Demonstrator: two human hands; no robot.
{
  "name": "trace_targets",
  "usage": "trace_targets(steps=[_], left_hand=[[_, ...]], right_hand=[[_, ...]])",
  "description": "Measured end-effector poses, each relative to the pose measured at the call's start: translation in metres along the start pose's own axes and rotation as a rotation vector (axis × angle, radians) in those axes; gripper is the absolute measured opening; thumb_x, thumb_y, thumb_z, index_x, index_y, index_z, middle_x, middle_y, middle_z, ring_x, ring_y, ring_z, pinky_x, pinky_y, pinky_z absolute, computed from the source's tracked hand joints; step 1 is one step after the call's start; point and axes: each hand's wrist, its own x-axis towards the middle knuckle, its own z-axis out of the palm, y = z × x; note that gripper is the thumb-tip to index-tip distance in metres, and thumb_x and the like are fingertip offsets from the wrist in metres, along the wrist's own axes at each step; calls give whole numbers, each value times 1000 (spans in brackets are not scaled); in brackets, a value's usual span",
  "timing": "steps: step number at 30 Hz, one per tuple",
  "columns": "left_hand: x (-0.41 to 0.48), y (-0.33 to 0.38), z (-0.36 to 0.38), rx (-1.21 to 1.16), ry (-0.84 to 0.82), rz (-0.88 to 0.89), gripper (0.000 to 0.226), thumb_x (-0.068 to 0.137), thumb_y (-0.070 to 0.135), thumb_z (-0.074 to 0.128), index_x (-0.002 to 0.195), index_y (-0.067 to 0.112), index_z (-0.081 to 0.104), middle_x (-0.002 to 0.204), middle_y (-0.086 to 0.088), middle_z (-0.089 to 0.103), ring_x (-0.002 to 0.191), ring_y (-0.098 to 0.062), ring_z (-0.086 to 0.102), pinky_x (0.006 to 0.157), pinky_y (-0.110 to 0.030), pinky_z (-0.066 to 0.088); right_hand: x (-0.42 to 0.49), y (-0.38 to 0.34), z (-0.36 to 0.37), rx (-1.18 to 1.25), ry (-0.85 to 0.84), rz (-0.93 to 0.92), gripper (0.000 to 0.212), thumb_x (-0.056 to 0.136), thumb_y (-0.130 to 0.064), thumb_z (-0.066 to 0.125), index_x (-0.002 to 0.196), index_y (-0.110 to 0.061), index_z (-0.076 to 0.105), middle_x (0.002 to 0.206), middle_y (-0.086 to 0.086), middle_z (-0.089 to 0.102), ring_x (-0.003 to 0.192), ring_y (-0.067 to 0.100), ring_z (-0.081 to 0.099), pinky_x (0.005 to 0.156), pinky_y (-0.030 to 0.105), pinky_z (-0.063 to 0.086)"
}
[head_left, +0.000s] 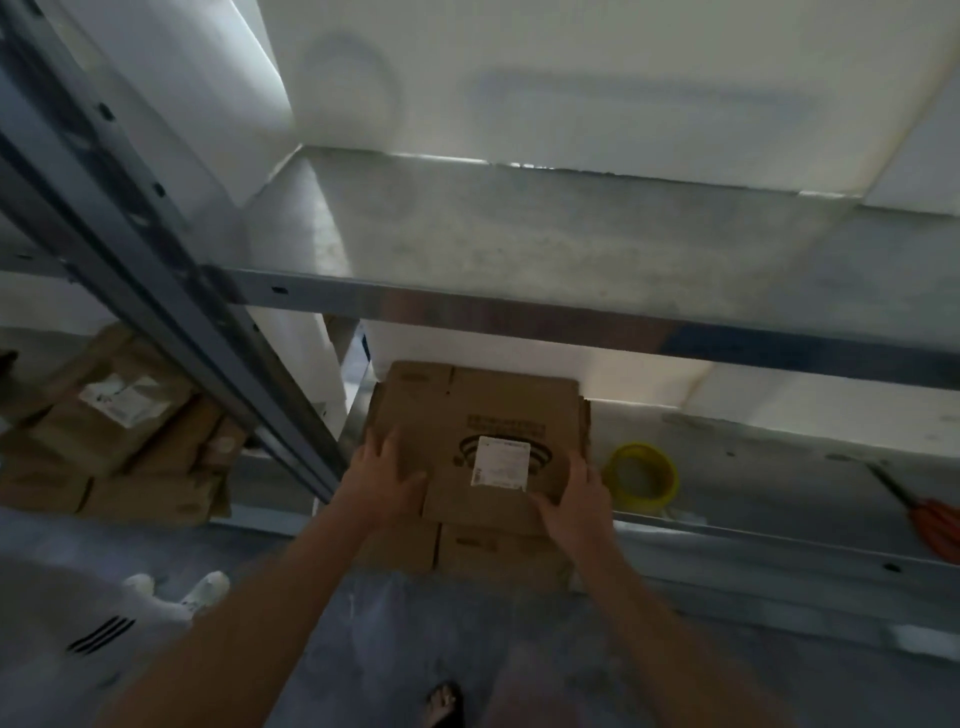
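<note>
This is a dim store room with a grey floor (415, 623) and a big metal rack (519, 312). Large white blocks (571, 78) fill the high part of the rack. On the left, past the rack's post, sits a pile of brown boxes (119, 447).

The box (467, 410) is in the middle, at the left end of the low shelf (753, 467). It lies flat on top of a second box (493, 551), and its near edge sticks out a little over that one. A white label (501, 462) is stuck on its top (the print is too blurry to read).

Both arms reach out to the box. The left hand (387, 478) rests on its near left side, with fingers straight and spread. The right hand (574, 506) grips the near right corner, thumb on top and fingers down the side.

Just right of the box lies a yellow roll (647, 500). Far to the right on the same shelf lies an orange tool (935, 525). A foot (444, 701) shows at the very bottom.
</note>
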Motion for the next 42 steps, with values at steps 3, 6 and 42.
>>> trace_targets(steps=[3, 6, 42], left_hand=[[13, -10, 0, -34, -29, -54, 91, 88, 60, 53, 153, 23, 2, 159, -16, 6, 143, -41, 13, 116, -52, 20], [13, -17, 2, -125, -31, -49, 94, 84, 57, 61, 153, 22, 7, 156, -16, 16, 142, -40, 16, 115, -51, 24], [-101, 393, 135, -737, -9, 260, 112, 71, 30, 84, 146, 51, 3, 150, -5, 17, 136, -30, 28, 109, -52, 35]], right_hand=[[6, -3, 2, 78, 0, 38, 89, 82, -36, 77, 153, -20, 26, 150, 11, 40, 136, 32, 39, 111, 47, 38], [11, -1, -1, 111, 14, 69, 93, 77, -35, 81, 152, -23, 28, 150, 9, 39, 137, 32, 36, 112, 48, 37], [-24, 350, -312, 522, 239, -12, 95, 81, -12, 78, 155, -24, 20, 142, 7, 45, 127, 26, 48, 105, 51, 45]])
